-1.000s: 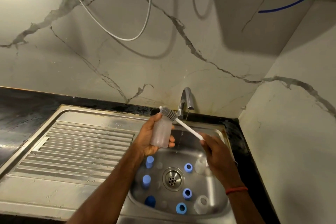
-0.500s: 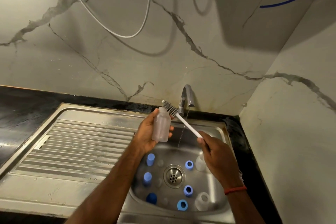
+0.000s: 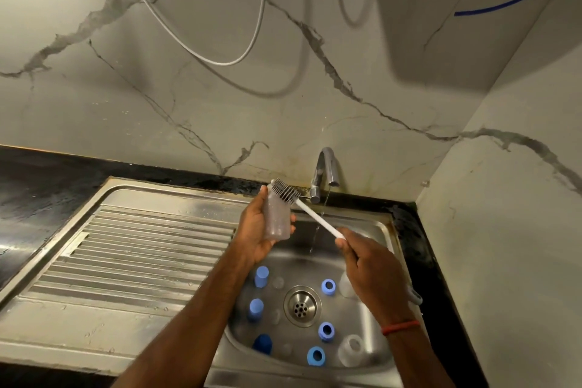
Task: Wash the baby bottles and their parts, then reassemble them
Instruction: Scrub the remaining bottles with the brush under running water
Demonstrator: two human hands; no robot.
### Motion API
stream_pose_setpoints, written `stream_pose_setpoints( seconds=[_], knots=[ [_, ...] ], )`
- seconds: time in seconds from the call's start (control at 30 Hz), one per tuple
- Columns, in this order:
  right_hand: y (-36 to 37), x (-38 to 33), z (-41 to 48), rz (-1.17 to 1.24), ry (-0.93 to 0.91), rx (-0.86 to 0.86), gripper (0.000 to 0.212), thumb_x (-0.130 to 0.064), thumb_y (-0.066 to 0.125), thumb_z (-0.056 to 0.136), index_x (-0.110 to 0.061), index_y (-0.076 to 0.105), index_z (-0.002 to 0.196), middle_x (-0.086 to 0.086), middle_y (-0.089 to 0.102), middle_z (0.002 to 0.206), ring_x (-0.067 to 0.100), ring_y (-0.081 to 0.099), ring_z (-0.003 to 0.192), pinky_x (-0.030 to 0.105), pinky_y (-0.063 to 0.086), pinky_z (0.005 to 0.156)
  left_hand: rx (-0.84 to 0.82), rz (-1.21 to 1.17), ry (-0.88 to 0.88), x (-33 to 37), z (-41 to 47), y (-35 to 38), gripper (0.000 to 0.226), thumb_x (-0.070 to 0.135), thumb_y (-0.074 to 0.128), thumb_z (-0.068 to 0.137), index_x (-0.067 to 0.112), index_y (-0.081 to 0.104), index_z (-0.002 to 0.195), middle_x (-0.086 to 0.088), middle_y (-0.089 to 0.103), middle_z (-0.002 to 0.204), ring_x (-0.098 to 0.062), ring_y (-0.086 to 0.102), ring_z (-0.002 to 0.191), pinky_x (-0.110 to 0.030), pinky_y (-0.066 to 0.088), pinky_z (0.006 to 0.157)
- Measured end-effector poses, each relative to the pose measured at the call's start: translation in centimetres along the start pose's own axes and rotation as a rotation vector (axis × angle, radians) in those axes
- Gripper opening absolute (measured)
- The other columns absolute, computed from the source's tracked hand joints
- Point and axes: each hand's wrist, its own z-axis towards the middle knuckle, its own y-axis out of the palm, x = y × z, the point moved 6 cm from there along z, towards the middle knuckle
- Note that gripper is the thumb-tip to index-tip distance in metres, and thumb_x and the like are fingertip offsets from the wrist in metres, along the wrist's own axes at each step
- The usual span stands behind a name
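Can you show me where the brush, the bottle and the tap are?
brush (image 3: 316, 218), head view, on its white handle.
bottle (image 3: 277, 222), head view, on its clear side wall.
tap (image 3: 330, 167), head view, on its curved metal spout.

White wall (image 3: 126, 104) veined in grey. Counter (image 3: 37, 186) black. Drainboard (image 3: 141, 249) silver, ribbed. Caps (image 3: 261, 276) and rings (image 3: 328, 287), lower centre, blue. Brush (image 3: 318, 220) white-handled, grey-bristled. Bottle (image 3: 277, 220) frosted. Wristband (image 3: 400, 327) orange-red. Tube (image 3: 504, 5), upper right, blue.
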Motion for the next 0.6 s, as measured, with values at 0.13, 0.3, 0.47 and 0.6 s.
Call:
stream_pose_setpoints(
  seconds=[0.13, 0.3, 0.47, 0.6],
  knots=[
    [0.8, 0.3, -2.8, -0.002, -0.064, -0.090, 0.040, -0.053, 0.034, 0.102, -0.031, 0.065, 0.114, -0.010, 0.058, 0.067, 0.004, 0.051, 0.052, 0.018, 0.043, 0.043, 0.051, -0.046, 0.012, 0.7, 0.0, -0.9, 0.054, 0.053, 0.052, 0.098, 0.007, 0.061, 0.126, -0.018, 0.067, 0.108, -0.027, 0.066, 0.077, -0.038, 0.056, 0.061],
    [0.6, 0.2, -2.0, -0.049, -0.103, -0.060, 0.032, -0.046, 0.043, 0.101, -0.031, 0.068, 0.114, -0.013, 0.049, 0.059, 0.002, 0.044, 0.047, 0.009, 0.030, 0.043, 0.039, -0.022, 0.031, 1.1, -0.3, -1.0, 0.052, 0.053, 0.047, 0.100, 0.008, 0.062, 0.120, -0.015, 0.070, 0.100, -0.025, 0.067, 0.076, -0.039, 0.056, 0.068],
    [-0.2, -1.3, 1.6, -0.127, -0.049, 0.009, 0.026, -0.039, 0.047, 0.099, -0.023, 0.067, 0.099, -0.007, 0.050, 0.055, 0.006, 0.044, 0.047, 0.010, 0.025, 0.045, -0.014, 0.046, 0.027, 0.0, -0.5, 0.2, 0.071, 0.066, 0.037, 0.097, 0.003, 0.059, 0.122, -0.017, 0.071, 0.088, -0.026, 0.068, 0.074, -0.038, 0.056, 0.062],
    [0.5, -0.9, -0.3, -0.040, -0.122, -0.103, 0.032, -0.045, 0.039, 0.103, -0.028, 0.065, 0.109, -0.009, 0.049, 0.057, 0.006, 0.046, 0.046, 0.014, 0.034, 0.040, 0.010, -0.031, 0.058, 1.0, -0.2, -0.4, 0.080, 0.077, 0.025, 0.092, 0.011, 0.059, 0.119, -0.017, 0.068, 0.093, -0.029, 0.065, 0.077, -0.039, 0.056, 0.064]
  ],
)
